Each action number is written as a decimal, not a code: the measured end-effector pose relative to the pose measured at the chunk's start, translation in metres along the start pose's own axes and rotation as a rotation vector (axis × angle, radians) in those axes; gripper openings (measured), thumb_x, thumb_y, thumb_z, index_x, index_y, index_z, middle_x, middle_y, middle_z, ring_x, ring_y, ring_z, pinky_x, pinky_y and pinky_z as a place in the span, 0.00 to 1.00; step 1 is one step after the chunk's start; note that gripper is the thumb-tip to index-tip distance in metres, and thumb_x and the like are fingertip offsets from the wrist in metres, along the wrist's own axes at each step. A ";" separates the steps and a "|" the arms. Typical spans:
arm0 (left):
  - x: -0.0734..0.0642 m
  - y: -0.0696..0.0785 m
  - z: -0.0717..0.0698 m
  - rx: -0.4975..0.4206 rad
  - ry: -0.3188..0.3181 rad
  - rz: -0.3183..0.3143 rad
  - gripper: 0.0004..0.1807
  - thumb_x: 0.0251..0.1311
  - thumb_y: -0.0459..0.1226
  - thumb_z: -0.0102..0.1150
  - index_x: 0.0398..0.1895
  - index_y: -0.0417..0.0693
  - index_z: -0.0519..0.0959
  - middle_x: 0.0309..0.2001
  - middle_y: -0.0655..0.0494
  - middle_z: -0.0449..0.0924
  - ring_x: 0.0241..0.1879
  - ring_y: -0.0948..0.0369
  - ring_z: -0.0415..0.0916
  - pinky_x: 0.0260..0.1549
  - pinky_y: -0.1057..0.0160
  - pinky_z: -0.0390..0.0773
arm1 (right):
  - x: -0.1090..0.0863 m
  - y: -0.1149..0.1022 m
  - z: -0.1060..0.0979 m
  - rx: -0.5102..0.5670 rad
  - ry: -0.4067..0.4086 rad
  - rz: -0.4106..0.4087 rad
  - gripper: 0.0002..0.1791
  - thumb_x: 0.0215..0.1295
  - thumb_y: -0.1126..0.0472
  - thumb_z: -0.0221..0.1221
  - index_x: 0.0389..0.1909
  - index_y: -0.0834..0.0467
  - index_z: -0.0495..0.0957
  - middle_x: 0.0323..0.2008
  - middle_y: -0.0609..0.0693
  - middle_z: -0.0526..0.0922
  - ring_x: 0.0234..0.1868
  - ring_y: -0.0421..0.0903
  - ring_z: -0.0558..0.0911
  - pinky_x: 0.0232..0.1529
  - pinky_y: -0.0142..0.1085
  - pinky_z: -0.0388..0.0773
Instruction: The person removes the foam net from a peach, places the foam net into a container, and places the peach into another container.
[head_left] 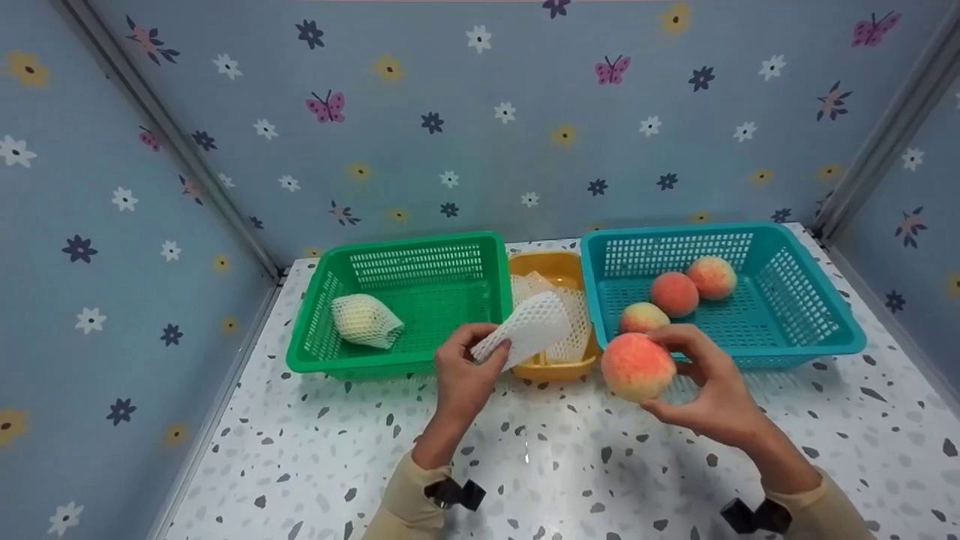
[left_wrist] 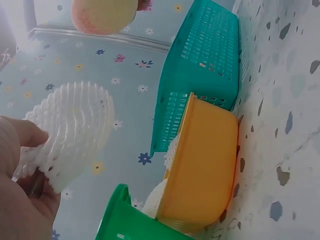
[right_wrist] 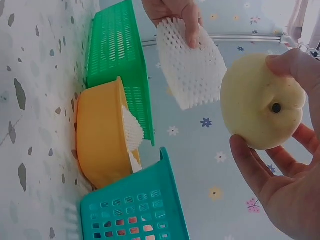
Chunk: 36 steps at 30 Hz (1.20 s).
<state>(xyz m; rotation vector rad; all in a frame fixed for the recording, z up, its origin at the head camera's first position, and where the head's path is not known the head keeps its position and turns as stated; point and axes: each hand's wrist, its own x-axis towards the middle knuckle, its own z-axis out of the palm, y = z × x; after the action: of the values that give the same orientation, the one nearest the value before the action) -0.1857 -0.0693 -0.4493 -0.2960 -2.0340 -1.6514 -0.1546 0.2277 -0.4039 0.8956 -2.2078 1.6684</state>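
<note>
My left hand [head_left: 471,371] pinches a white foam fruit net [head_left: 534,328] by one end, above the front of the yellow basket [head_left: 559,371]. In the left wrist view the foam net [left_wrist: 75,127] looks flattened, with nothing inside. My right hand [head_left: 709,386] grips a peach [head_left: 637,366] between thumb and fingers, in front of the teal basket [head_left: 810,349]. The peach's pale underside [right_wrist: 265,102], with a dark round spot, faces the right wrist camera. Net and peach are apart.
Several more peaches [head_left: 675,294] lie in the teal basket. At left, a green basket [head_left: 405,364] holds a netted peach-like fruit [head_left: 365,320]. More foam nets [head_left: 574,330] lie in the yellow basket between them. Patterned panels [head_left: 480,150] enclose the speckled table [head_left: 540,465].
</note>
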 end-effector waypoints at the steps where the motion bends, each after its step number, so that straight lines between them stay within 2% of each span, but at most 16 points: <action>1: 0.001 -0.005 0.003 0.045 0.019 0.043 0.11 0.52 0.26 0.69 0.39 0.40 0.82 0.38 0.51 0.82 0.38 0.58 0.80 0.35 0.60 0.81 | 0.000 0.000 -0.001 -0.002 0.003 0.001 0.41 0.33 0.80 0.74 0.55 0.70 0.71 0.51 0.62 0.74 0.51 0.48 0.75 0.43 0.33 0.79; 3: 0.005 -0.012 0.008 0.107 0.047 0.140 0.10 0.51 0.26 0.69 0.38 0.42 0.83 0.37 0.53 0.82 0.37 0.59 0.79 0.34 0.61 0.81 | -0.002 0.000 -0.001 -0.006 0.005 0.007 0.41 0.33 0.80 0.74 0.55 0.70 0.71 0.51 0.62 0.74 0.51 0.48 0.75 0.43 0.33 0.79; 7: 0.015 -0.013 0.019 0.185 0.061 0.280 0.10 0.52 0.26 0.68 0.37 0.44 0.83 0.36 0.54 0.81 0.36 0.61 0.79 0.35 0.63 0.80 | -0.004 0.001 -0.004 -0.020 0.007 0.016 0.41 0.34 0.80 0.74 0.56 0.70 0.70 0.51 0.62 0.74 0.50 0.47 0.75 0.43 0.33 0.79; 11: 0.025 -0.013 0.033 0.280 0.054 0.359 0.09 0.51 0.25 0.66 0.36 0.43 0.83 0.35 0.53 0.80 0.37 0.61 0.79 0.36 0.64 0.80 | -0.005 0.001 -0.007 -0.027 0.008 0.016 0.41 0.34 0.80 0.74 0.56 0.70 0.70 0.52 0.61 0.74 0.51 0.47 0.75 0.43 0.32 0.78; 16: 0.034 -0.017 0.051 0.509 0.051 0.465 0.11 0.47 0.26 0.68 0.36 0.42 0.83 0.34 0.52 0.79 0.36 0.58 0.78 0.38 0.63 0.79 | -0.005 0.000 -0.011 -0.023 0.007 0.012 0.41 0.35 0.80 0.73 0.56 0.70 0.70 0.52 0.62 0.74 0.51 0.48 0.75 0.44 0.32 0.78; 21: 0.043 -0.028 0.069 0.713 0.022 0.582 0.10 0.48 0.28 0.69 0.35 0.44 0.83 0.34 0.51 0.78 0.35 0.55 0.76 0.37 0.62 0.79 | -0.006 0.001 -0.011 -0.021 0.009 0.018 0.40 0.35 0.79 0.74 0.56 0.69 0.71 0.52 0.61 0.74 0.51 0.48 0.75 0.43 0.33 0.79; 23: 0.047 -0.034 0.077 0.807 0.014 0.590 0.09 0.50 0.29 0.68 0.35 0.44 0.83 0.34 0.50 0.78 0.34 0.55 0.76 0.37 0.63 0.79 | -0.007 0.001 -0.011 -0.020 0.007 0.021 0.40 0.35 0.79 0.74 0.56 0.69 0.71 0.52 0.61 0.74 0.51 0.48 0.76 0.43 0.33 0.79; 27: 0.052 -0.046 0.090 0.968 -0.023 0.538 0.05 0.55 0.30 0.65 0.35 0.43 0.84 0.35 0.49 0.79 0.34 0.55 0.77 0.37 0.63 0.80 | -0.009 0.002 -0.010 -0.018 0.004 0.020 0.40 0.36 0.79 0.74 0.56 0.69 0.70 0.52 0.61 0.74 0.50 0.48 0.76 0.43 0.33 0.79; 36: 0.050 -0.066 0.111 1.057 -0.135 0.420 0.04 0.58 0.30 0.63 0.35 0.41 0.85 0.33 0.49 0.78 0.32 0.55 0.76 0.34 0.62 0.81 | -0.012 0.000 -0.013 -0.004 0.011 0.024 0.40 0.36 0.80 0.73 0.57 0.69 0.70 0.52 0.61 0.74 0.50 0.49 0.76 0.43 0.33 0.79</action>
<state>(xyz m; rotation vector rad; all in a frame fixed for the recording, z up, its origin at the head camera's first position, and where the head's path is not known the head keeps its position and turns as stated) -0.2862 0.0143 -0.4957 -0.4005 -2.4122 -0.2071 -0.1478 0.2436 -0.4062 0.8596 -2.2227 1.6747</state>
